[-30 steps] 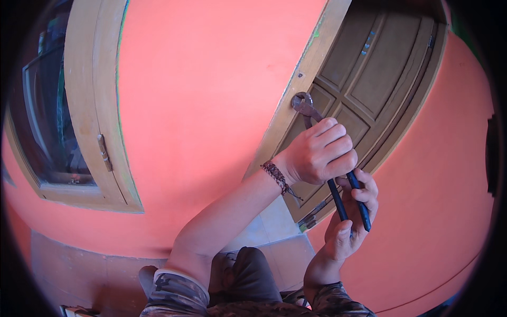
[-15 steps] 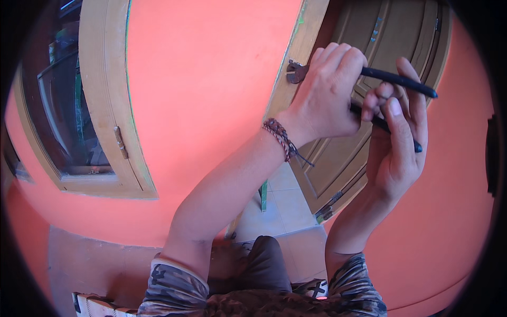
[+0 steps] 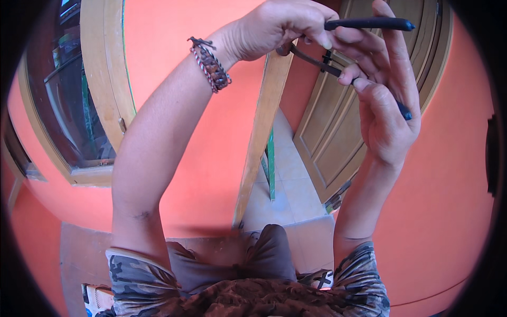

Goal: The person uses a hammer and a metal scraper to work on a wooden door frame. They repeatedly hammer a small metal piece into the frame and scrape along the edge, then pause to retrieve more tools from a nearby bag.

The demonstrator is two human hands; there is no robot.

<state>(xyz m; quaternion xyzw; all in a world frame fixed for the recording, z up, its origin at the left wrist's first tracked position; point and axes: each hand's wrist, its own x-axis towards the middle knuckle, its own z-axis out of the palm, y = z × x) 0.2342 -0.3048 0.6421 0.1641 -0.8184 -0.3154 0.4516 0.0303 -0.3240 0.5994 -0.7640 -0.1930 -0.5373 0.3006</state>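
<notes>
My left hand (image 3: 280, 26), wearing a braided bracelet, is closed around the upper part of a pair of long pincers (image 3: 369, 23) with dark blue-black handles spread apart. Their rusty jaws sit against the wooden door frame (image 3: 253, 153), partly covered by that hand. My right hand (image 3: 385, 105) grips the lower handle with thumb and curled fingers, while one long finger reaches up past the upper handle. The panelled wooden door (image 3: 322, 148) stands behind my hands, to the right of the frame.
Salmon-pink wall (image 3: 438, 201) surrounds the doorway. On the left is a wood-framed glass window (image 3: 68, 116). Inside the doorway, green strips (image 3: 271, 164) stand on pale floor tiles (image 3: 280, 201). My legs are at the bottom, near a partly hidden light object (image 3: 97, 296).
Both hands have risen, the left also shifting left over the last half second. The pincers have swung toward horizontal and their handles are spread wider. More of the doorway opening shows.
</notes>
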